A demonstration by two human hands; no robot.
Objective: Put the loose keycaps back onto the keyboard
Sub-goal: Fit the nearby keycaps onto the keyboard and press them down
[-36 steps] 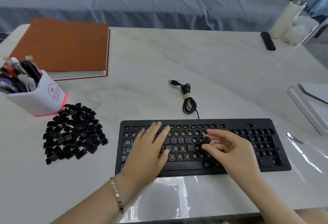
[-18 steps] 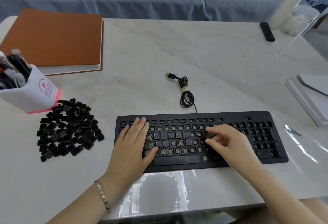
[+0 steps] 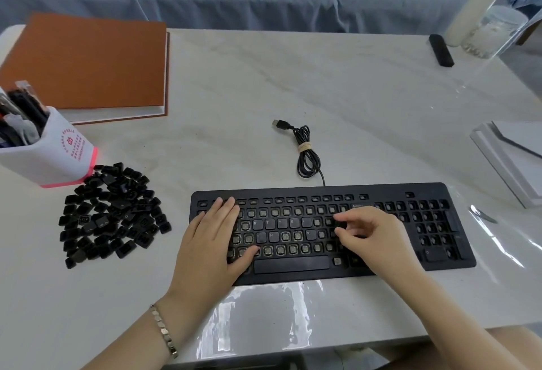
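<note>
A black keyboard (image 3: 381,190) lies near the table's front edge, with many bare switch sockets and a few letter keycaps fitted in its middle rows. A pile of loose black keycaps (image 3: 111,214) sits to its left. My left hand (image 3: 211,240) rests flat on the keyboard's left end, fingers straight. My right hand (image 3: 372,234) hovers low over the middle-right rows, with index finger and thumb curled round a small black keycap (image 3: 341,224) down at the sockets. Whether that keycap is seated is hidden by the fingers.
A white pen holder (image 3: 52,152) stands just behind the keycap pile, with an orange notebook (image 3: 88,64) further back. The keyboard's coiled USB cable (image 3: 305,152) lies behind it. A black remote (image 3: 441,49), a bottle (image 3: 475,5) and a jar (image 3: 495,32) stand far right; white books (image 3: 510,158) lie right.
My left hand has slid left along the keyboard to its left end. My right hand has lowered the pinched keycap onto the middle-right rows.
</note>
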